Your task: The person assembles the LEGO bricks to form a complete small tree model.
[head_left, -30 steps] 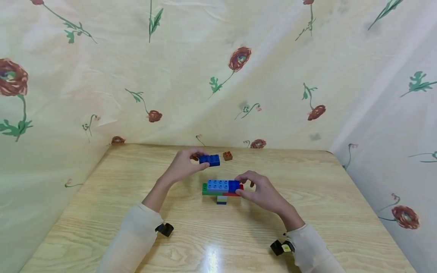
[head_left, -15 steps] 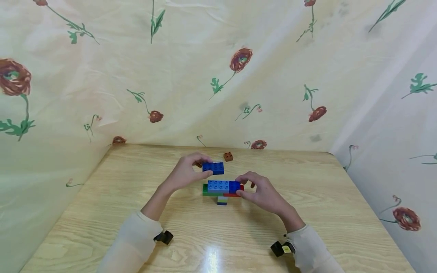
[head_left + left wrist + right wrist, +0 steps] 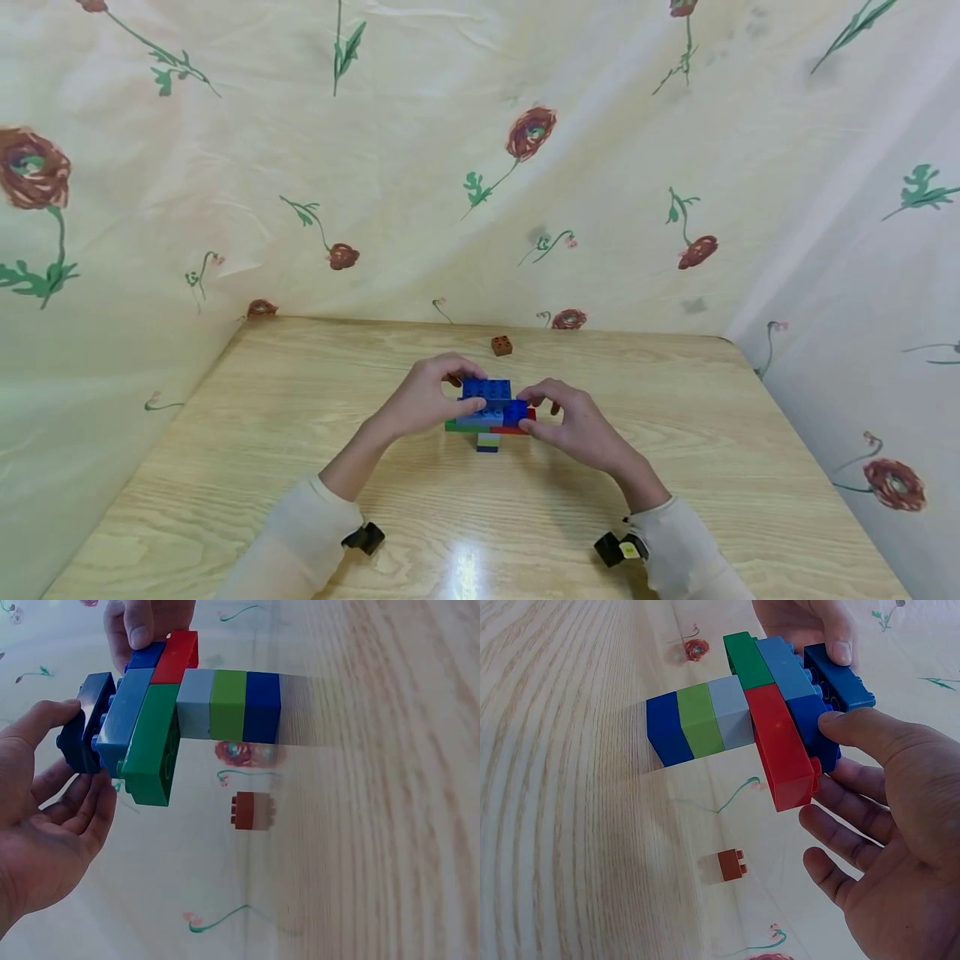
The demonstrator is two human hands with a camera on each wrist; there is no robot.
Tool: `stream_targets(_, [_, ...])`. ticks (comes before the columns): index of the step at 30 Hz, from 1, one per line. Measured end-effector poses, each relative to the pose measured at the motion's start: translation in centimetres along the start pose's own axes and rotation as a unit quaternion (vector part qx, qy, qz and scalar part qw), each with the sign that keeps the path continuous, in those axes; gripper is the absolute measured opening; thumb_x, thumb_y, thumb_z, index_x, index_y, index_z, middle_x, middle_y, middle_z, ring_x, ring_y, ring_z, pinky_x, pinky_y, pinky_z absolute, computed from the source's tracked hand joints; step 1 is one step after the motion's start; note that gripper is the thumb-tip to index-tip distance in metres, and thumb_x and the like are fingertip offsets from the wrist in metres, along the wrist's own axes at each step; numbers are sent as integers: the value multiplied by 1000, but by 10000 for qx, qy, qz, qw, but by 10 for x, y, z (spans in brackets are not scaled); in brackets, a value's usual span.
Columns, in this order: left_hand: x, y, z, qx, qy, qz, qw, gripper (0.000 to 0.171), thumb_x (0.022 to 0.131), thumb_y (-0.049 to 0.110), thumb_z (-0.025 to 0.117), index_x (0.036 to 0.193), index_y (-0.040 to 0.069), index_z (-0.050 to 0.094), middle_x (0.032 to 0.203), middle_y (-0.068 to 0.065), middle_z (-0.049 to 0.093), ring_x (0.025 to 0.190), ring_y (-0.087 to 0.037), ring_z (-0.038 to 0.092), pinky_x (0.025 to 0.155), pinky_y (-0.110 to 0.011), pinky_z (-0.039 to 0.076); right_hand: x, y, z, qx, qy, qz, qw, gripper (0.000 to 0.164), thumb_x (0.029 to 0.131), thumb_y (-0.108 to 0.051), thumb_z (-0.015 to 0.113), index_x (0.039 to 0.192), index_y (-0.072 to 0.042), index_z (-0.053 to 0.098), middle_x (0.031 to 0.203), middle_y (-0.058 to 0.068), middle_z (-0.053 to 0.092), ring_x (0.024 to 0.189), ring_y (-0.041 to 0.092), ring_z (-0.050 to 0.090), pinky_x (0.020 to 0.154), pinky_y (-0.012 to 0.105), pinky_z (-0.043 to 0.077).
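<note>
My left hand [image 3: 438, 396] pinches a dark blue building brick [image 3: 487, 390] just over the light blue brick [image 3: 124, 716], tilted slightly against its studs in the left wrist view. My right hand [image 3: 577, 421] pinches a small blue brick [image 3: 812, 724] between thumb and fingers; it sits beside the light blue brick. Beneath these lie a green brick [image 3: 154, 742] and a red brick [image 3: 778, 746], end to end. A narrow column carries them: a pale grey-blue brick [image 3: 730, 711], a lime green brick [image 3: 700, 718] and a dark blue brick [image 3: 667, 729] at the table.
A small brown brick [image 3: 502, 345] lies alone behind the build, near the back of the wooden table [image 3: 360, 350]. A flowered cloth [image 3: 420, 150] hangs behind the table and along its sides.
My left hand has carried the dark blue brick right and toward me, from behind the build to over the light blue brick. My right hand has stayed at the small blue brick.
</note>
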State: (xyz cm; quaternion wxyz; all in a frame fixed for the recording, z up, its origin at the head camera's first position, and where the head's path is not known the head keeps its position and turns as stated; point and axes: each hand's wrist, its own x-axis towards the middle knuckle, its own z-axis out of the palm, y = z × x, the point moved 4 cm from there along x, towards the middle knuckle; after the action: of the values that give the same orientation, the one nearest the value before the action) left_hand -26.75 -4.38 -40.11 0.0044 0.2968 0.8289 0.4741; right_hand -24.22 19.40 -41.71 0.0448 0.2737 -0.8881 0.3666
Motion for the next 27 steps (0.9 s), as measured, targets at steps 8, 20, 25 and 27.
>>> stream_targets(8, [-2,-4,8,-74,-147,103,9998,33,90,26,82,120,17,72,119,1,71,106,-16,63,94,-52,56,-1,0,0,16,54,-99,9999,29,92,-19,80,120,-18,72,107,-6,71,98,19,62,79,28,51])
stream_targets(20, [-1,-6,12,-64,-252,-11,9997,35,90,27,82,122,19,71,120,4,69,106,-15,62,93,-35,54,0,-2,-1,32,22,-31,10000,31,92,-20,79,121,-16,72,109,-4,72,100,26,63,80,29,51])
stream_targets(25, [-2,-7,11,-198,-313,-97,9993,34,90,27,82,121,20,71,117,3,70,104,-16,62,93,-43,54,0,-2,0,56,15,-51,10000,31,92,-20,80,121,-16,72,110,-4,72,100,27,63,80,28,50])
stream_targets(27, [-2,-7,11,-204,-364,-112,9991,32,90,27,82,120,20,72,116,4,70,103,-16,61,93,-43,54,-1,-2,0,54,7,-54,10000,31,92,-19,80,121,-16,72,110,-4,72,100,26,63,80,28,50])
